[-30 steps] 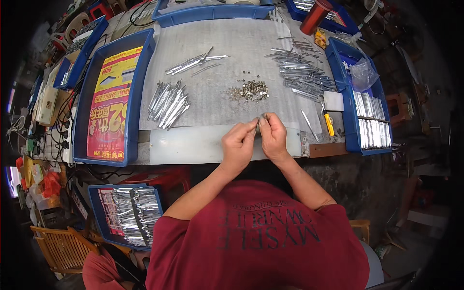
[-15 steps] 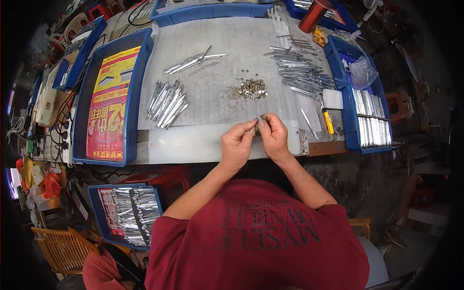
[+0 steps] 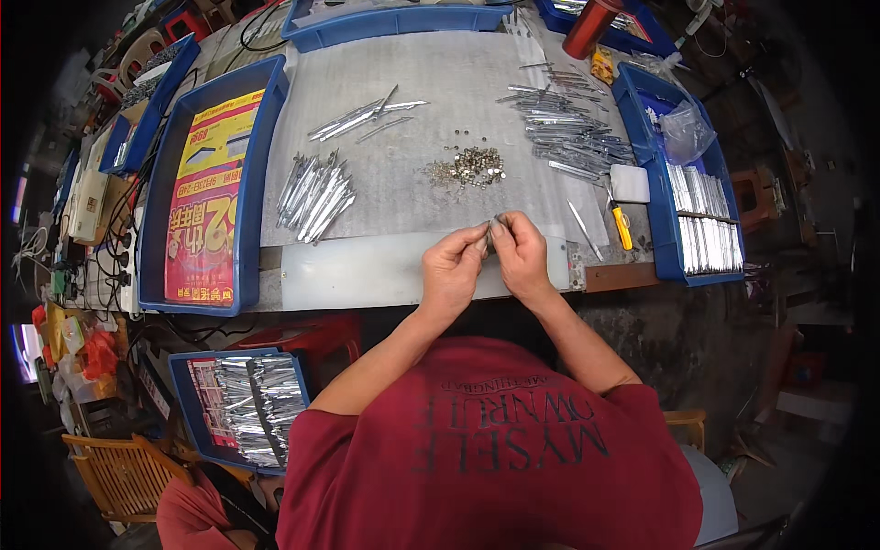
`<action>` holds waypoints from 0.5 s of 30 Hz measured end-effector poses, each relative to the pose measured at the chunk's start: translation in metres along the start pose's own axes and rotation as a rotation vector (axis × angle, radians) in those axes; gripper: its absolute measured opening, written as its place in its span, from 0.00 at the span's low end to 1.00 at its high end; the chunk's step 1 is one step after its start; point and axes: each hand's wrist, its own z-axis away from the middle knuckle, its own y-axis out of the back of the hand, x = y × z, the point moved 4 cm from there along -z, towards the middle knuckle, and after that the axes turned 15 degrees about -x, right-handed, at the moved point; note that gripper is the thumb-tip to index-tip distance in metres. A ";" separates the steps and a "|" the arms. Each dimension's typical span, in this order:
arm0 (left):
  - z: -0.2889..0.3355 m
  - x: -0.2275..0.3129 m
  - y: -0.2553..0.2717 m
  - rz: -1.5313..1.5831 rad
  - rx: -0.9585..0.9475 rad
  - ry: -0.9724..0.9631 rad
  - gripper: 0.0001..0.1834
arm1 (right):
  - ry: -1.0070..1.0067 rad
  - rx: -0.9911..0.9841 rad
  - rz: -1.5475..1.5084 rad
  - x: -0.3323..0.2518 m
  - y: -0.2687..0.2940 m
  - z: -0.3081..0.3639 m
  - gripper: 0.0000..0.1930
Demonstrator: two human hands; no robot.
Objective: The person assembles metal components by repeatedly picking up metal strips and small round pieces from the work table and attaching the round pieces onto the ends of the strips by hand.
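Note:
Above the front edge of the workbench, my left hand [image 3: 453, 266] and my right hand [image 3: 522, 255] meet, fingertips pinched close together. Whatever small piece they pinch is hidden by the fingers. Just beyond them lies a heap of small round metal pieces [image 3: 477, 169], gold and silver in colour. To the left is a pile of slim silver metal strips [image 3: 316, 195], with a few looser strips [image 3: 367, 115] behind it. A larger heap of thin metal strips [image 3: 573, 133] spreads at the right. Under my wrists runs a pale smooth board [image 3: 357, 273].
A blue tray [image 3: 246, 183] lined with printed paper stands left. Another blue tray [image 3: 674, 243] at right holds rows of strips. A yellow-handled tool [image 3: 622, 227], a white block [image 3: 630, 185] and a red cylinder [image 3: 594, 27] sit right. A low blue tray [image 3: 197, 431] of strips is beside me.
Both hands stay pinched together at almost the same spot, with only a slight shift of the fingers. The piles and trays look unchanged.

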 end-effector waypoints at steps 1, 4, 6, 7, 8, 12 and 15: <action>0.000 0.000 0.001 -0.001 0.001 0.000 0.10 | -0.007 -0.012 0.004 -0.004 -0.001 0.000 0.06; 0.002 0.019 -0.006 -0.694 -0.012 -0.437 0.09 | 0.012 -0.016 0.051 -0.009 0.004 -0.001 0.06; 0.000 0.002 -0.002 0.011 -0.028 0.021 0.09 | 0.036 -0.004 0.087 -0.009 0.004 0.000 0.05; 0.002 0.000 -0.001 0.009 -0.029 0.024 0.09 | -0.005 -0.024 0.054 -0.004 0.002 0.001 0.06; 0.002 0.005 -0.001 -0.297 -0.022 -0.137 0.09 | -0.045 -0.047 0.024 0.000 0.001 0.000 0.06; 0.002 0.008 -0.004 -0.315 -0.022 -0.084 0.09 | -0.014 -0.002 -0.033 0.000 0.004 0.004 0.07; 0.002 0.010 -0.005 -0.578 0.069 -0.272 0.09 | -0.113 -0.068 -0.050 0.005 0.000 0.000 0.08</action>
